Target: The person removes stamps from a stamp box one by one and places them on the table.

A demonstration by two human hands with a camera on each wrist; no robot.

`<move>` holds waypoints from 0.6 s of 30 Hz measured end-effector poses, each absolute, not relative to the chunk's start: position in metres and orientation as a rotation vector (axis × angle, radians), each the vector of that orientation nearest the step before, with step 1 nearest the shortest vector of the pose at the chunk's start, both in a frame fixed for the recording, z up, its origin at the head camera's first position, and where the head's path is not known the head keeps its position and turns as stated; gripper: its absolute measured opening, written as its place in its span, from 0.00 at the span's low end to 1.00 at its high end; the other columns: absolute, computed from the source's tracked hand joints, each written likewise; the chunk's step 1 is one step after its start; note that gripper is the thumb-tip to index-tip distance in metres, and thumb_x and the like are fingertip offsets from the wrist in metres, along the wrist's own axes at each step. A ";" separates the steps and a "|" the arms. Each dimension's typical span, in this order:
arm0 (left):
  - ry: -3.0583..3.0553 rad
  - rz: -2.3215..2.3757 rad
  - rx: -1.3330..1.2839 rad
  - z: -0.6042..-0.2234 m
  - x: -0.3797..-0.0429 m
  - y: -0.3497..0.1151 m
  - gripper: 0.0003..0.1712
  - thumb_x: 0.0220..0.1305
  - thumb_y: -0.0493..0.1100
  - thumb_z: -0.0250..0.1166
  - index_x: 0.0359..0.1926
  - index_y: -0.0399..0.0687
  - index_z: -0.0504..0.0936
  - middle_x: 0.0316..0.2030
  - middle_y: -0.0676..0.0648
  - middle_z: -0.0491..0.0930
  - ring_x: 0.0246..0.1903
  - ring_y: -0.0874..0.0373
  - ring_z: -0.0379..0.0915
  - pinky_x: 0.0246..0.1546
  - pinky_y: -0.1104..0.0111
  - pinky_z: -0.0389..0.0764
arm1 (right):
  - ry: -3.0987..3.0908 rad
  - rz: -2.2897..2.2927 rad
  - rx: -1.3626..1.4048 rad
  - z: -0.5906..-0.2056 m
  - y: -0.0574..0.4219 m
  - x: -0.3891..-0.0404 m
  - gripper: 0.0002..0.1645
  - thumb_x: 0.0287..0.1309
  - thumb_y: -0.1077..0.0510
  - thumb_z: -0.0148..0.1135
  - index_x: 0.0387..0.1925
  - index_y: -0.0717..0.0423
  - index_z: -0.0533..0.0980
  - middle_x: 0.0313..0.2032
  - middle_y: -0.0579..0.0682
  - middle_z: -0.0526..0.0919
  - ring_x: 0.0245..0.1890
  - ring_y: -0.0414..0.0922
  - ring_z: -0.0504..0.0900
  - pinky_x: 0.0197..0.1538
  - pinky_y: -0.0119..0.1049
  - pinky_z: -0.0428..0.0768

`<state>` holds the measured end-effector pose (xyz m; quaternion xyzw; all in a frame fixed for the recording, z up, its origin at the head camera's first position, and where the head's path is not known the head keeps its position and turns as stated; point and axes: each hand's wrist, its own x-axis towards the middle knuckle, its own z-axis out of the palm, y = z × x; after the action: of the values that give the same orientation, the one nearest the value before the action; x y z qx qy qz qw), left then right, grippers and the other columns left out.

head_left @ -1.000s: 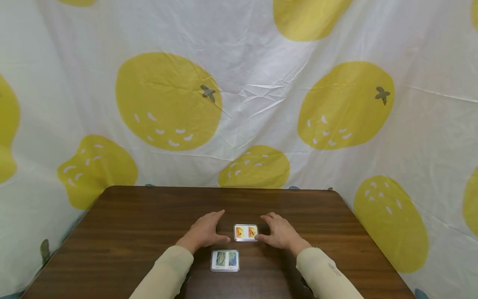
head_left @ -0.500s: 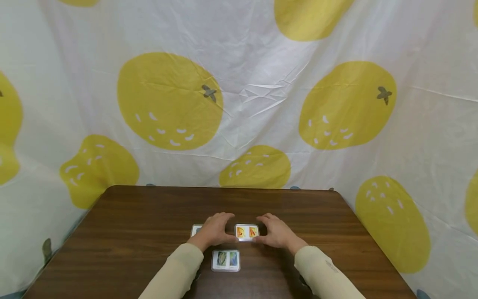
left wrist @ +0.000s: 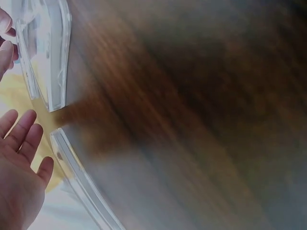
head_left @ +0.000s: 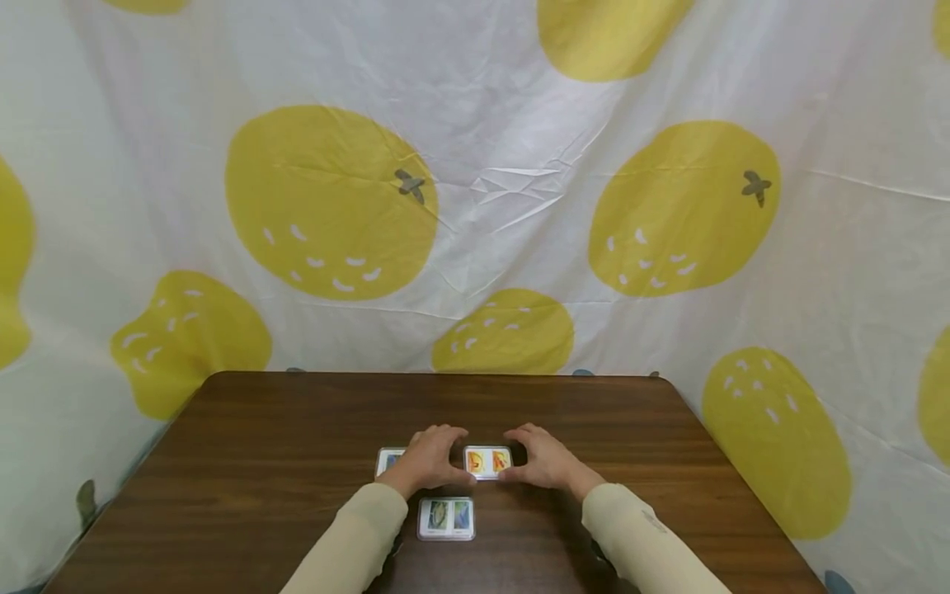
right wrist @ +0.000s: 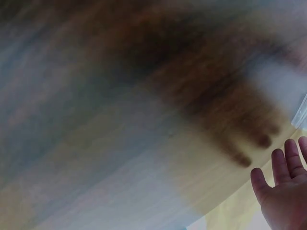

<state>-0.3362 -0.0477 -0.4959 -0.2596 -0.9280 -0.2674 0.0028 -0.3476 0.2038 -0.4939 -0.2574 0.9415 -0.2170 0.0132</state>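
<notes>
A clear flat plastic case (head_left: 488,462) with two orange-and-yellow pictures on white lies on the table between both hands. My left hand (head_left: 429,460) is at its left side, fingers spread, thumb by the near left corner. From the right comes my right hand (head_left: 547,462), its thumb tip overlapping the near right corner; firm contact cannot be told. In the left wrist view the left fingers (left wrist: 24,136) look loose and extended, near two clear cases. The right fingers (right wrist: 283,165) also look loosely extended in the right wrist view, with a case edge beside them.
Nearer the person lies a second case (head_left: 446,518) with a green and a blue picture. A third case (head_left: 388,458) is partly covered by the left hand. The dark wooden table (head_left: 297,412) ends at a white cloth (head_left: 505,107) with yellow fruit prints.
Over the last second the left hand has moved right towards the orange-picture case, uncovering part of the third case. The right hand has shifted slightly left. The cases lie where they were.
</notes>
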 end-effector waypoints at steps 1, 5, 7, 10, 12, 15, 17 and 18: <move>-2.913 -0.838 -0.814 -0.497 -0.337 -0.047 0.46 0.48 0.60 0.77 0.63 0.40 0.73 0.51 0.44 0.78 0.55 0.45 0.70 0.59 0.48 0.63 | 2.929 -0.682 -0.804 -0.494 0.204 -0.348 0.44 0.48 0.39 0.75 0.61 0.60 0.74 0.56 0.57 0.74 0.58 0.57 0.73 0.59 0.54 0.71; -2.919 -0.845 -0.815 -0.500 -0.339 -0.047 0.47 0.47 0.60 0.78 0.63 0.39 0.74 0.50 0.44 0.78 0.54 0.45 0.70 0.58 0.48 0.64 | 2.909 -0.688 -0.828 -0.497 0.205 -0.349 0.44 0.47 0.40 0.76 0.60 0.60 0.74 0.55 0.56 0.75 0.58 0.56 0.73 0.59 0.53 0.71; -2.934 -0.844 -0.808 -0.501 -0.339 -0.047 0.47 0.48 0.60 0.78 0.63 0.39 0.74 0.50 0.45 0.78 0.54 0.46 0.70 0.58 0.48 0.64 | 2.900 -0.686 -0.827 -0.498 0.204 -0.350 0.44 0.47 0.40 0.76 0.61 0.60 0.74 0.55 0.56 0.75 0.58 0.55 0.73 0.59 0.53 0.71; -2.954 -0.831 -0.808 -0.500 -0.339 -0.046 0.47 0.48 0.60 0.78 0.63 0.39 0.74 0.51 0.45 0.78 0.54 0.46 0.70 0.58 0.48 0.63 | 2.890 -0.695 -0.811 -0.498 0.203 -0.351 0.45 0.47 0.40 0.76 0.61 0.60 0.74 0.56 0.56 0.75 0.58 0.55 0.72 0.60 0.53 0.70; -2.963 -0.823 -0.815 -0.500 -0.339 -0.045 0.46 0.48 0.59 0.78 0.63 0.39 0.74 0.51 0.45 0.78 0.54 0.46 0.70 0.58 0.49 0.63 | 2.889 -0.701 -0.798 -0.498 0.203 -0.351 0.45 0.47 0.40 0.76 0.61 0.60 0.74 0.56 0.56 0.75 0.59 0.55 0.72 0.60 0.54 0.70; -2.959 -0.826 -0.836 -0.498 -0.339 -0.043 0.46 0.47 0.58 0.78 0.62 0.38 0.74 0.51 0.44 0.78 0.54 0.46 0.70 0.58 0.48 0.63 | 2.890 -0.708 -0.806 -0.498 0.203 -0.351 0.44 0.46 0.41 0.77 0.61 0.60 0.74 0.55 0.56 0.75 0.58 0.55 0.72 0.60 0.53 0.70; -2.954 -0.824 -0.844 -0.498 -0.340 -0.042 0.46 0.47 0.58 0.79 0.61 0.37 0.75 0.51 0.44 0.78 0.54 0.46 0.70 0.58 0.48 0.64 | 2.897 -0.705 -0.821 -0.498 0.203 -0.352 0.44 0.46 0.42 0.77 0.60 0.61 0.74 0.54 0.56 0.76 0.57 0.55 0.73 0.59 0.53 0.71; -2.953 -0.823 -0.847 -0.498 -0.340 -0.042 0.46 0.46 0.57 0.79 0.61 0.37 0.75 0.51 0.44 0.78 0.54 0.46 0.70 0.57 0.49 0.64 | 2.901 -0.700 -0.829 -0.498 0.203 -0.352 0.44 0.46 0.42 0.77 0.60 0.61 0.75 0.54 0.56 0.76 0.57 0.55 0.73 0.59 0.52 0.71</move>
<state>-0.3399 -0.0416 -0.4983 -0.2662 -0.9283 -0.2587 -0.0192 -0.3518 0.2032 -0.4984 -0.2677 0.9364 -0.2260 0.0221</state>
